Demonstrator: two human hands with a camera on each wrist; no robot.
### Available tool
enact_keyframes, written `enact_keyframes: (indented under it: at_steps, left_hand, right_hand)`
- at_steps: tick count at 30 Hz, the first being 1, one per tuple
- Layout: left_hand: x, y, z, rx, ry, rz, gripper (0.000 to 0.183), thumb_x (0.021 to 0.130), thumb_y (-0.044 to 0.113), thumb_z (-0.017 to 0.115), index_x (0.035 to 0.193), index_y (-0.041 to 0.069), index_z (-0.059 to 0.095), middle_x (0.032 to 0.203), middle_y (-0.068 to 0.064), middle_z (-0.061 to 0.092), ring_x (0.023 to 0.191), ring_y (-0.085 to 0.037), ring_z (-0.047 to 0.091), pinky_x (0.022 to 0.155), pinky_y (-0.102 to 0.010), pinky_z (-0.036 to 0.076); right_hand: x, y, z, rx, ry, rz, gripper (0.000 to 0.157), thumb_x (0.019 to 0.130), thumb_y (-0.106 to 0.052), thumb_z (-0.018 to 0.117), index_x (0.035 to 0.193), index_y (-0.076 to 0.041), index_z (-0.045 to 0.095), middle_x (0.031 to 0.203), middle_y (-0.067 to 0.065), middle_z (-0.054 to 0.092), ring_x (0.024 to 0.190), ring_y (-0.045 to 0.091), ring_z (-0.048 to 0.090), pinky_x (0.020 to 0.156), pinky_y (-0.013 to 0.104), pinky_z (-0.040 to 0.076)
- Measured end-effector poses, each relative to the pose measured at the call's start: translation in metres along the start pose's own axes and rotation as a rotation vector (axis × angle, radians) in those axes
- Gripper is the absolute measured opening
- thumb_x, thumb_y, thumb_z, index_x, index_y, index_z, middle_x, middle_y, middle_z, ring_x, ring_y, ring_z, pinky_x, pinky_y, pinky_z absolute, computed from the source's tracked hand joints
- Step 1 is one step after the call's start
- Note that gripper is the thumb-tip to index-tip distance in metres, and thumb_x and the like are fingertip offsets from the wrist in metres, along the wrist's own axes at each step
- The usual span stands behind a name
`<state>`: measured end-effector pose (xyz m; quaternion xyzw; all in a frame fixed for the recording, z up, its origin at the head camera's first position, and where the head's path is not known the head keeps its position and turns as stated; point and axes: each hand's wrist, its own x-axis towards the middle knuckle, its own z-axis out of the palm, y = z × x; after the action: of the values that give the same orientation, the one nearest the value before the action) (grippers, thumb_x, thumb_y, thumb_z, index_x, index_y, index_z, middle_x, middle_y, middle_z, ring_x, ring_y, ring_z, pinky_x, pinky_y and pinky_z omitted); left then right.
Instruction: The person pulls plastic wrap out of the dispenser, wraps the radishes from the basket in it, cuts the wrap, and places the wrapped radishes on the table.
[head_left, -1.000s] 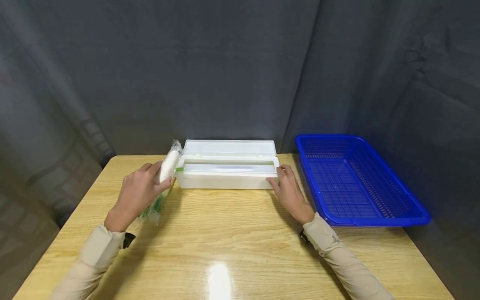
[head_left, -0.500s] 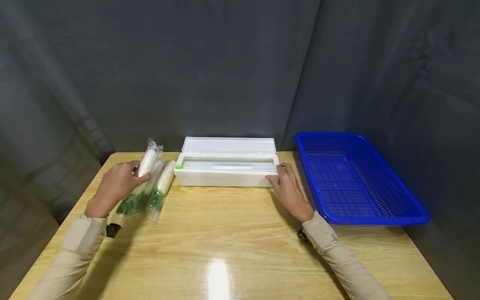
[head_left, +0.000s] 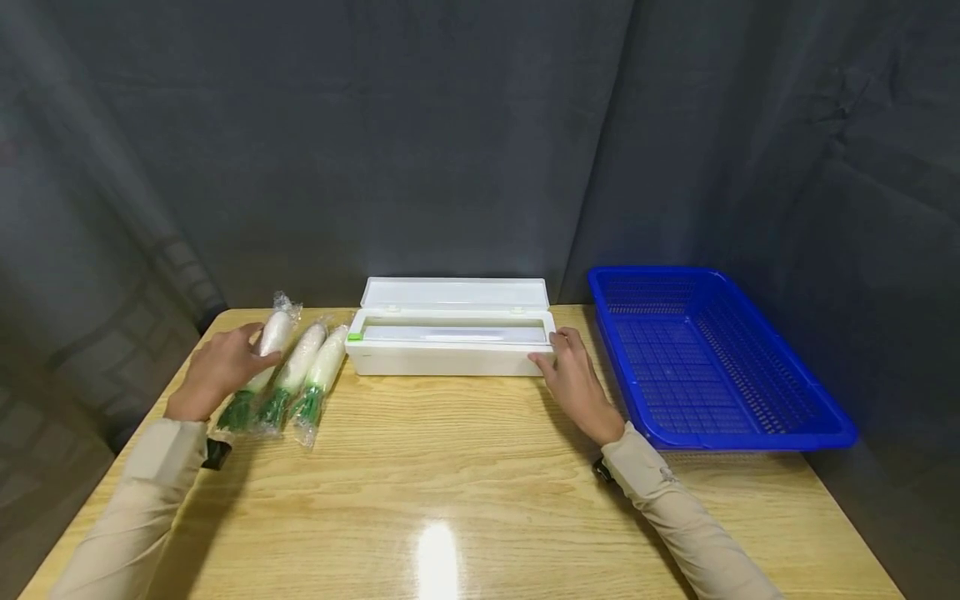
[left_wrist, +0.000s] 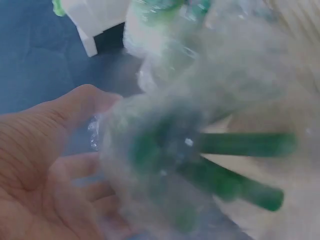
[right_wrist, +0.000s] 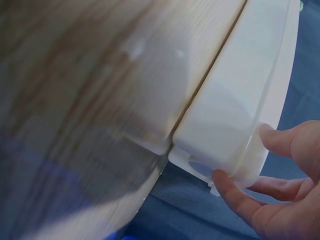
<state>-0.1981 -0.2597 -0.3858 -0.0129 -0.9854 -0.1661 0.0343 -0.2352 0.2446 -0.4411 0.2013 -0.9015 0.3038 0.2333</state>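
My left hand [head_left: 223, 364] is at the left of the table, its thumb and fingers around a white radish with green stems [head_left: 276, 332], wrapped in clear film. In the left wrist view, the green stems [left_wrist: 245, 145] poke toward the camera beside the thumb and fingers. Two more film-wrapped radishes lie alongside, a middle one [head_left: 303, 354] and a right one [head_left: 327, 360]. My right hand [head_left: 577, 379] grips the right end of a white cling film dispenser [head_left: 442, 361], whose lid [head_left: 455, 292] is raised. A fingertip [right_wrist: 222, 180] touches its end in the right wrist view.
A blue plastic basket [head_left: 637, 392] stands at the right of the wooden table [head_left: 435, 467]. Dark curtains [head_left: 420, 150] hang close behind the table and along its sides. A green slider [head_left: 355, 337] sits at the dispenser's left end.
My left hand has carried the wrapped radish left, away from the dispenser, and lowered it beside the other two. The right hand has stayed on the dispenser's end.
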Motion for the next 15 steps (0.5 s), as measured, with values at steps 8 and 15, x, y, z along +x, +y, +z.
enact_keyframes:
  at_steps: [8,15]
  left_hand:
    - [0.008,-0.014,0.01,0.0,-0.11,-0.071,0.078,0.1,0.034,0.069,0.155,-0.01,0.036,0.084,-0.024,0.065,0.072,-0.042,0.065,0.061,-0.055,0.048]
    - [0.01,-0.022,0.013,0.013,-0.161,-0.088,0.078,0.101,0.035,0.067,0.156,-0.009,0.034,0.124,-0.041,0.061,0.099,-0.06,0.062,0.077,-0.069,0.045]
  right_hand:
    - [0.001,0.002,-0.001,-0.018,0.008,-0.019,0.041,0.092,-0.007,0.08,0.112,0.024,0.064,0.114,0.039,0.059,0.106,0.051,0.065,0.09,0.055,0.058]
    - [0.001,0.002,-0.002,-0.032,-0.005,-0.033,0.041,0.092,-0.008,0.08,0.112,0.024,0.063,0.116,0.04,0.059,0.109,0.052,0.064,0.092,0.056,0.057]
